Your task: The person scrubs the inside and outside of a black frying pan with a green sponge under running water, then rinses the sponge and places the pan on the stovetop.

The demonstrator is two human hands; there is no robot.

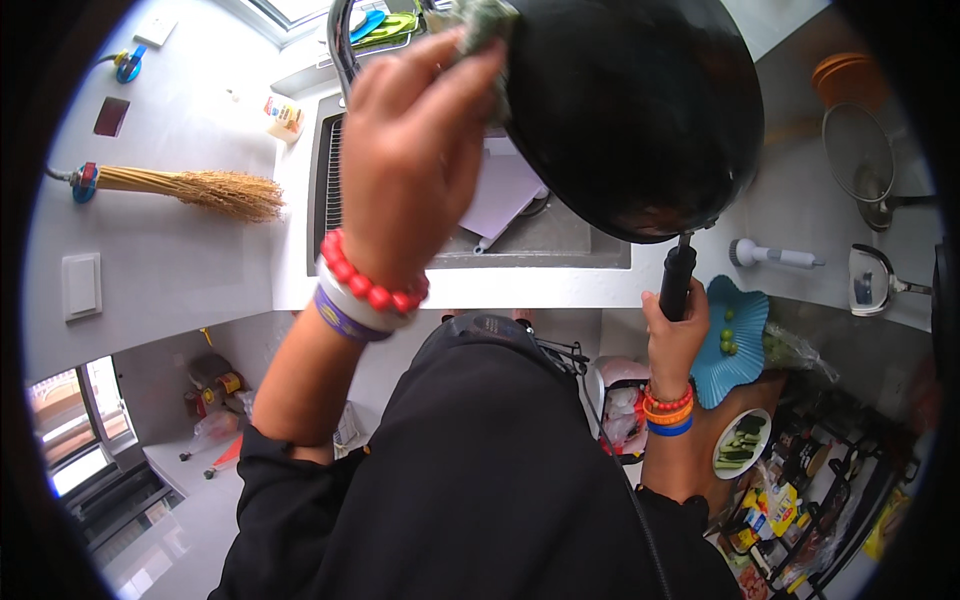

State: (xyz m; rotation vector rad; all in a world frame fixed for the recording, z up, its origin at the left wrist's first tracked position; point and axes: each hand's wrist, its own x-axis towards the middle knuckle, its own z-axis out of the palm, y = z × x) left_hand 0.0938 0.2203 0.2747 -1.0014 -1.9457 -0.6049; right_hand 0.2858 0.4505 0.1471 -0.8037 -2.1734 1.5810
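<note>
A large black wok (637, 112) is held up over the sink (577, 232), its dark rounded face towards me. My right hand (679, 322) grips its black handle (678, 281). Near the wok's left rim, my left hand (420, 142) is raised and blurred, its fingers closed on a greenish-grey cloth or scrubbing pad (484, 30) that meets the rim. Under the wok, a pale purple board-like item (506, 184) lies in the sink. Part of the black faucet (343, 45) shows behind my left hand.
A straw whisk (195, 187) hangs at left, below a white bottle (285, 118). Right of the sink are a scrub brush (776, 255), a blue scalloped dish (724, 360) with green fruit, and a plate of cut cucumber (742, 442). Strainers and ladles hang on the right wall.
</note>
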